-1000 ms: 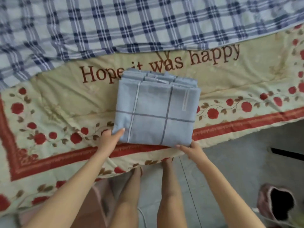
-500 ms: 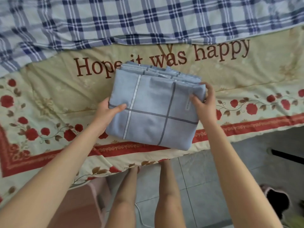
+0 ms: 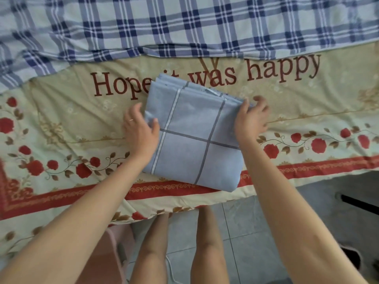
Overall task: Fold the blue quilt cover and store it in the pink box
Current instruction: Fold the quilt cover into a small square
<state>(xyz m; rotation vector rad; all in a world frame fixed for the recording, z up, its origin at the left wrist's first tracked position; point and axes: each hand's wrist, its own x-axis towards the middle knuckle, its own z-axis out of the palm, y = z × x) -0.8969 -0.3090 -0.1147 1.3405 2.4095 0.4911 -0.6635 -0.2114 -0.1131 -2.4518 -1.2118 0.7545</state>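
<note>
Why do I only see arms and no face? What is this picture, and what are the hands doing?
The camera sits on a person's head and looks down. So you see what they see: their own arms and legs, but no face. There is no machine here, only two bare hands. The left hand and the right hand each grip one side of a folded blue cover. The cover lies on a flowery bedspread with words on it, near the bed's edge. Behind it lies a checked sheet. Low down beside the left arm you can see part of a pink box. That is where the cover should go.
</note>
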